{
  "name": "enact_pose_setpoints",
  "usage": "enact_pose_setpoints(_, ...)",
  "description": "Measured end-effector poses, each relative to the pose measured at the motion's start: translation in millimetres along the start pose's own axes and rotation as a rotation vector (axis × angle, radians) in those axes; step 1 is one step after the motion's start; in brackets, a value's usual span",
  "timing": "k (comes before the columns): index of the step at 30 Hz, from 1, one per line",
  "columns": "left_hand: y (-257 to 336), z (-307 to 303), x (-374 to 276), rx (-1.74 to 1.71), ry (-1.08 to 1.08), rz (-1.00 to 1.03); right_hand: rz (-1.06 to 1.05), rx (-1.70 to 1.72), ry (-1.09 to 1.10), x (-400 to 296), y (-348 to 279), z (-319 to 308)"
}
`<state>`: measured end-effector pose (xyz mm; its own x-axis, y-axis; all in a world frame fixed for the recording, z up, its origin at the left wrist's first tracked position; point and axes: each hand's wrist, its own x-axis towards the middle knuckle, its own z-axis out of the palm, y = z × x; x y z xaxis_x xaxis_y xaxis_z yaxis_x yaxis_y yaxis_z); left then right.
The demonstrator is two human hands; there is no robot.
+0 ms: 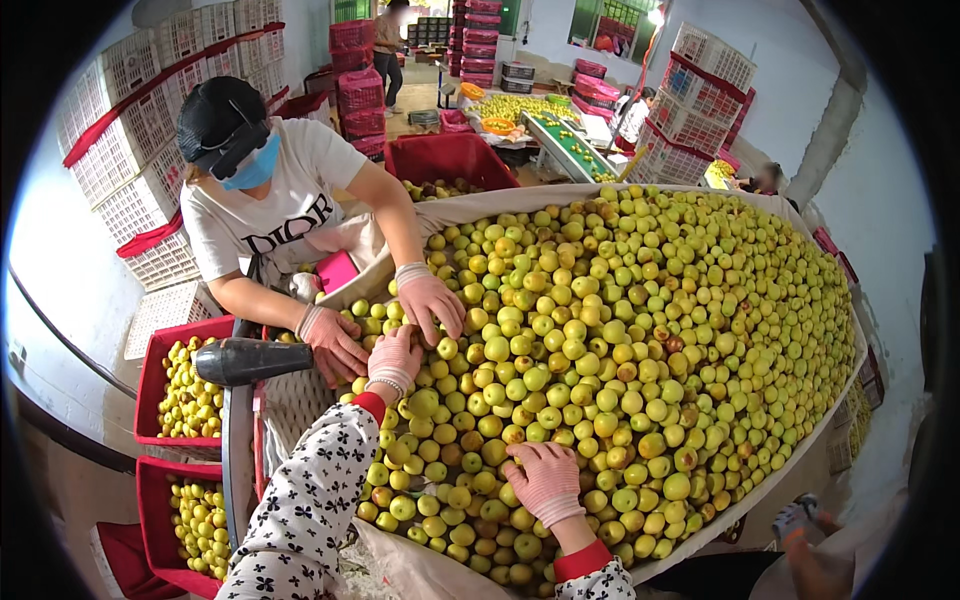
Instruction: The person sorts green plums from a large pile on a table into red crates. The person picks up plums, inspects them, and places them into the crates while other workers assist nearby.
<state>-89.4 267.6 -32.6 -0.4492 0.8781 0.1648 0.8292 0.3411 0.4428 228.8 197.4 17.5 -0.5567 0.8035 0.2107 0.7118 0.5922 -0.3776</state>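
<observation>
A wide heap of small round green-yellow fruit, which look like jujubes (600,337), lies before me on a cloth-lined table; several have brown patches. My left hand (395,360), in a pink-striped knit glove, reaches to the heap's left edge, right beside a co-worker's two gloved hands. Its fingertips are partly hidden, so whether it grips a fruit does not show. My right hand (547,480), gloved alike, lies palm down on the near part of the heap. Its fingers bend over the fruit, and what is under them is hidden.
A masked co-worker (270,195) leans over the table's left side. A dark funnel-shaped nozzle (255,361) juts out near my left forearm. Red-lined crates (142,390) of fruit stand at the left. Pale cloth (817,420) edges the heap. Behind are stacked crates (150,127) and a green conveyor (566,142).
</observation>
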Motion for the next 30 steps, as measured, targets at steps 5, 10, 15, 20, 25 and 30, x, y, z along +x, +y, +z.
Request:
enact_pose_setpoints(5,-17,-11,-41,-0.196,0.016,0.143,-0.073,0.256,0.180,4,-10,-2)
enact_pose_setpoints(10,76,-74,-130,-0.625,-0.161,0.318,0.463,1.475,0.019,-3,-21,3)
enact_pose_setpoints(15,93,-68,-160,-0.504,-0.121,0.645,0.682,1.816,-0.192,-9,-16,-6)
enact_pose_setpoints(20,22,-16,-72,-0.237,0.061,0.254,0.295,0.947,0.126,-5,-9,12)
enact_pose_setpoints(25,25,6,-37,0.112,-0.128,0.181,0.116,0.681,0.116,0,-10,7)
enact_pose_setpoints(30,22,11,-34,0.004,-0.137,0.191,0.152,0.680,0.082,-2,-10,5)
